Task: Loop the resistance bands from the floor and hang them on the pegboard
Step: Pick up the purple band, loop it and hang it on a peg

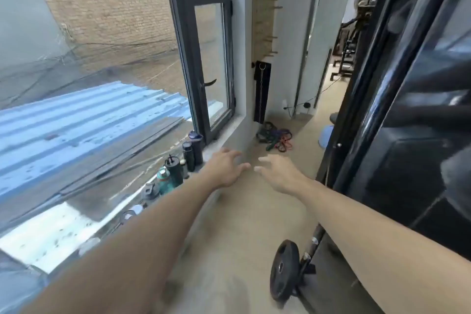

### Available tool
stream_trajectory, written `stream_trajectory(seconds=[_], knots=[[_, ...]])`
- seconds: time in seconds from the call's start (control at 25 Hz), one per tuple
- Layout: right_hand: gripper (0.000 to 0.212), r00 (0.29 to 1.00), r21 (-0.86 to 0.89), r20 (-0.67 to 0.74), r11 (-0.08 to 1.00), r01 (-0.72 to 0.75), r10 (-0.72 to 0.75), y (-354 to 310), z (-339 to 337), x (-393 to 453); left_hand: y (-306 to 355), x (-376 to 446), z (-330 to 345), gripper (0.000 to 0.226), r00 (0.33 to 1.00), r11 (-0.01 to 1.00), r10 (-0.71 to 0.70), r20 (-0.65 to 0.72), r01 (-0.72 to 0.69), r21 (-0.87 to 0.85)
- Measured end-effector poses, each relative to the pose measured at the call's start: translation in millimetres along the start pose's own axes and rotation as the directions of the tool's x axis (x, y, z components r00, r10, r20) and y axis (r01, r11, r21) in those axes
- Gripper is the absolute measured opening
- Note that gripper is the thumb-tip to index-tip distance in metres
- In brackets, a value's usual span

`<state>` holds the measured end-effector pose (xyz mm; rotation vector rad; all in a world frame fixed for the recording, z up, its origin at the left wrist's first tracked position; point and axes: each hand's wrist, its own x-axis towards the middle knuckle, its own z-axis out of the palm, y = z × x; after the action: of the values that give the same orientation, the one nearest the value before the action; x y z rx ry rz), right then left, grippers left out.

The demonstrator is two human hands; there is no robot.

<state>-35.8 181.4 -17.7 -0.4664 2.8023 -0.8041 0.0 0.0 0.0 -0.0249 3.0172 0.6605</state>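
Down the narrow strip of floor [237,224] between window and rack, both bare arms are stretched straight out ahead. Left hand [225,169] is palm down, fingers spread and slightly curled, empty. Right hand [276,173] mirrors it just beside, fingers splayed, thumb turned inward, holding nothing. The two sets of fingertips nearly meet in the middle, but they are not touching. Both forearms run long from the bottom corners of the view and converge toward the centre.

Ahead of the hands, well apart from them, the bands [275,136] lie in a tangled heap on the floor: green, red, purple and dark loops piled together, close against the wall base. A black pad [262,92] with a chain hangs on the wall right above the heap. Higher on that same wall is the pegboard [262,5], pale, with wooden pegs sticking out to the right; I can see no band on any peg.

On the left, the sill [216,146] carries a row of bottles [183,160], dark and teal ones, standing upright against the glass. The window [206,58] has a dark frame and a handle.

On the right, a glossy black rack [382,109] fills the side of the view. Low down, a black weight plate [284,270] stands on edge against its foot, close under the right forearm.
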Motion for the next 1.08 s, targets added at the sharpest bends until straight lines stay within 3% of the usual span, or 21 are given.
stream_trajectory(seconds=[0.16,0.32,0.44,0.56,0.68,0.92,1.08], knots=[[0.051,0.974,-0.060,0.171,0.989,-0.138,0.147,38.1,52.5,36.7,-42.5,41.1,64.4,0.052,0.973,0.997,-0.072,0.220,0.064,0.043],[0.042,0.930,-0.029,0.246,0.962,-0.273,0.272,71.2,109.6,101.3,-91.0,99.7,113.2,0.046,0.934,0.989,-0.142,0.328,0.148,0.005],[0.022,0.879,-0.042,0.300,0.926,-0.375,0.370,95.0,142.2,144.8,-115.7,141.5,140.4,0.044,0.892,0.986,-0.153,0.426,0.164,0.011],[0.026,0.841,-0.075,0.362,0.912,-0.404,0.403,109.9,161.2,180.5,-131.8,185.2,154.5,0.040,0.856,0.990,-0.136,0.500,0.139,0.032],[0.040,0.793,-0.077,0.438,0.897,-0.436,0.423,130.2,169.6,221.4,-142.8,237.6,165.9,0.037,0.812,0.991,-0.129,0.570,0.128,0.042],[0.034,0.744,-0.171,0.480,0.881,-0.441,0.465,182.7,157.6,342.3,-142.2,376.1,180.0,0.044,0.751,0.987,-0.117,0.650,0.018,0.158],[0.041,0.782,-0.159,0.458,0.904,-0.397,0.423,216.7,112.1,444.4,-125.0,480.5,174.1,0.042,0.754,0.978,-0.117,0.646,-0.025,0.205]])
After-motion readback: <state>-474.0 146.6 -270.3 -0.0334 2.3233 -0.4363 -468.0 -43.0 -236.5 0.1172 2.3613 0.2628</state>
